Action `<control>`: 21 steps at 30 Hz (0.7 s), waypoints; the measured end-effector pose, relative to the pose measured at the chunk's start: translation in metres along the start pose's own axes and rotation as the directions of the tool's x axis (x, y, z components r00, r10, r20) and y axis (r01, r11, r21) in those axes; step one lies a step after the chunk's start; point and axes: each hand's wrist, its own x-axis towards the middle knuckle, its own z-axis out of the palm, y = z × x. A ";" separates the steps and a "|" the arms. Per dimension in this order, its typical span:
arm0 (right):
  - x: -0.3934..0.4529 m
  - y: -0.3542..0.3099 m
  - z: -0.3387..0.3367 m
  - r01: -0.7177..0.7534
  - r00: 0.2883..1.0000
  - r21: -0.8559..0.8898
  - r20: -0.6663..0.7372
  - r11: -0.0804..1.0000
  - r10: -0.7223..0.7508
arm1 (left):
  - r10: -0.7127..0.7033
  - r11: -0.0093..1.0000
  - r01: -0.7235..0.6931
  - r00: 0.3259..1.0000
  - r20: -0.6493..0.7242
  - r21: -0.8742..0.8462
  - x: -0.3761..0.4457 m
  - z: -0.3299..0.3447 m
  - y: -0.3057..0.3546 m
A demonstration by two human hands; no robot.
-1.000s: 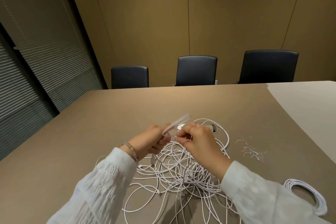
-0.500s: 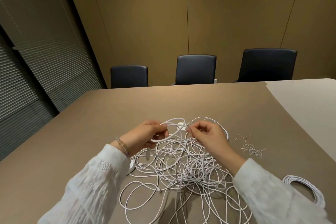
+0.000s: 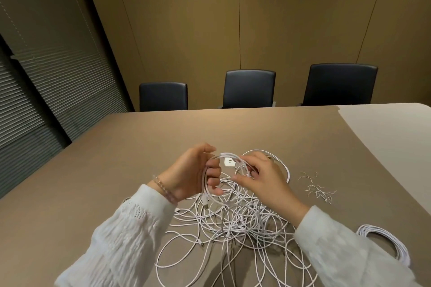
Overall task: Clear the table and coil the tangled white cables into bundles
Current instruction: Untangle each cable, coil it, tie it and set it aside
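Step in hand, by judgement: winding one white cable into a bundle, with most of the untangling yet to do.

The left hand (image 3: 190,173), at centre frame, has its fingers curled round a small coil (image 3: 211,178) of a few white loops, with a plug end hanging just below the hand. The right hand (image 3: 261,178), just beside it, pinches the running strand of the same cable between thumb and fingertips and feeds it toward the coil.

The tangled white cables (image 3: 235,223) lie in a loose heap on the table (image 3: 98,170), below and between both hands, spreading to the lower edge of the frame. They are thin, round, smooth-jacketed and limp, and cross each other many times.

A finished bundle (image 3: 387,243) lies flat at lower right, well apart from the heap. A white adapter (image 3: 229,162) sits just beyond the hands. Thin wire ties (image 3: 318,190) are scattered to the right of centre. The table surface is matte, grey-brown and curved along its right side.

The next move likely calls for drawing the strand free of the heap without tightening a knot, and keeping the loops even.
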 end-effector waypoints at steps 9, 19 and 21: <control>-0.004 0.011 0.000 -0.084 0.996 0.259 0.043 0.962 0.075 | 0.002 0.999 -0.004 0.998 -0.056 -0.034 -0.003 -0.014 0.000; -0.025 0.072 0.017 -0.411 0.854 0.194 0.424 0.891 0.301 | 0.341 0.908 -0.386 0.907 -0.249 -0.164 -0.030 -0.064 0.040; -0.029 0.082 0.018 -0.389 0.849 0.123 0.432 0.913 0.303 | 0.375 0.887 -0.433 0.877 -0.302 -0.157 -0.033 -0.072 0.043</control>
